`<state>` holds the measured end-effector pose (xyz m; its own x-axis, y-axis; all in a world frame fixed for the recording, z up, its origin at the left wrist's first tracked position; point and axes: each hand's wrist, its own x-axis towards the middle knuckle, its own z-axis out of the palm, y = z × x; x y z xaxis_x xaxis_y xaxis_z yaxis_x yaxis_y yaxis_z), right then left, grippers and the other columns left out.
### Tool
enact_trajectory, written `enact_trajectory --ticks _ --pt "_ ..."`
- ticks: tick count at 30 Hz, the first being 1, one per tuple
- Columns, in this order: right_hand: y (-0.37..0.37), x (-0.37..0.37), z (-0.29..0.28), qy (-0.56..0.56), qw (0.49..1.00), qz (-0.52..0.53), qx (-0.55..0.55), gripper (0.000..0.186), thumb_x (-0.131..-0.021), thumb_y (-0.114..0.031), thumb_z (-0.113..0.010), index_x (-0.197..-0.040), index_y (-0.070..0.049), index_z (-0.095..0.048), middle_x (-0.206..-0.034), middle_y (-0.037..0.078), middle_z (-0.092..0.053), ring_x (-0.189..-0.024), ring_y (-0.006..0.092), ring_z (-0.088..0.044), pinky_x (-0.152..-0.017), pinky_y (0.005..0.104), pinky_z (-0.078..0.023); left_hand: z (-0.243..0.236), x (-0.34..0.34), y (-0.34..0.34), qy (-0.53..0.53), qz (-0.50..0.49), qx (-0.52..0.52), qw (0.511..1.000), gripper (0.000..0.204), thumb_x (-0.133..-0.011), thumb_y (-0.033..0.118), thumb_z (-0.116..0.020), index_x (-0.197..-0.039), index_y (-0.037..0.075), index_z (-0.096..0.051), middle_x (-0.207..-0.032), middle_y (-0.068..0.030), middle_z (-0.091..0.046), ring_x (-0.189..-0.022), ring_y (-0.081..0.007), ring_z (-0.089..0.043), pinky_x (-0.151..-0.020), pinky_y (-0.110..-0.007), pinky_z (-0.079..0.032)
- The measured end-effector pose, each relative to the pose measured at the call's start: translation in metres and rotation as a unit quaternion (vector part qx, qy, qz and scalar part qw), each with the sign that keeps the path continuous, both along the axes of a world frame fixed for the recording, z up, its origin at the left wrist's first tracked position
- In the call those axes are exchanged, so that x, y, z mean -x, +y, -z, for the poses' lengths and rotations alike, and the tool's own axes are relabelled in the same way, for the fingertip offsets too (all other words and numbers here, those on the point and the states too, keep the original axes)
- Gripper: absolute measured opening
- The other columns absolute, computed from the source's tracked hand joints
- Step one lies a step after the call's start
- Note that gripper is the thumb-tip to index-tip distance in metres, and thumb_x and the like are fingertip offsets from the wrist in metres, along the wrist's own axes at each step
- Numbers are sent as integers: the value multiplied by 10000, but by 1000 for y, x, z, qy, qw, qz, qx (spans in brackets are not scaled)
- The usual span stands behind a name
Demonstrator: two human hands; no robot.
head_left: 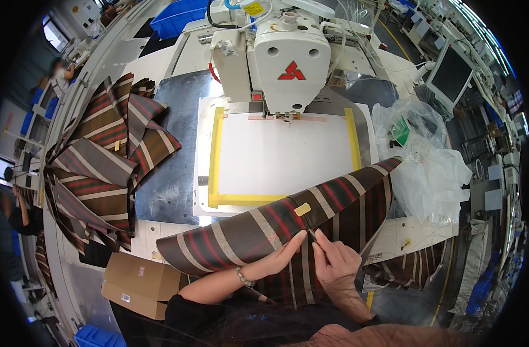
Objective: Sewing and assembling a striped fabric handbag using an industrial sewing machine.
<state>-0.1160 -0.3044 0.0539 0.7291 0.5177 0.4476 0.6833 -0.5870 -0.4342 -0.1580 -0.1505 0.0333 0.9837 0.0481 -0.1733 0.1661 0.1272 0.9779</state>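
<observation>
Striped fabric (235,240) lay before me across near edge of worktop (417,230), below sewing machine (290,63), part hanging toward me. Left hand (289,254) and right hand (338,261) nearly closed, fingertips pinching fabric just below yellow tag (302,209); whether right also gripped small tool, couldn't tell. Work seemed midway: tag in place, pinched spot apparently unfinished; whether fabric pile (97,165) was done, unclear. Long axis slanted, left end nearer me, right end pointing away; pale stripes crossed it.
</observation>
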Motion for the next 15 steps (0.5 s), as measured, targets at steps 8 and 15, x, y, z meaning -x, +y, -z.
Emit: enact_trajectory --ticks 8,15 --pt "-2 1 -10 28 999 19 12 320 -726 -25 -715 -1043 -50 -687 -642 72 -551 -500 218 -551 -470 301 -433 4 1 -3 -42 -13 -3 999 341 -1010 198 -419 -734 21 -514 -693 -33 -485 -660 -136 -473 -650 -261 -406" --pt "-3 1 -12 26 999 20 22 318 -726 -26 -715 -1043 -47 -688 -648 75 -555 -501 220 -552 -469 301 -432 10 2 -5 -64 -20 12 998 313 -1011 189 -416 -768 19 -518 -709 -28 -484 -668 -129 -466 -647 -254 -405"
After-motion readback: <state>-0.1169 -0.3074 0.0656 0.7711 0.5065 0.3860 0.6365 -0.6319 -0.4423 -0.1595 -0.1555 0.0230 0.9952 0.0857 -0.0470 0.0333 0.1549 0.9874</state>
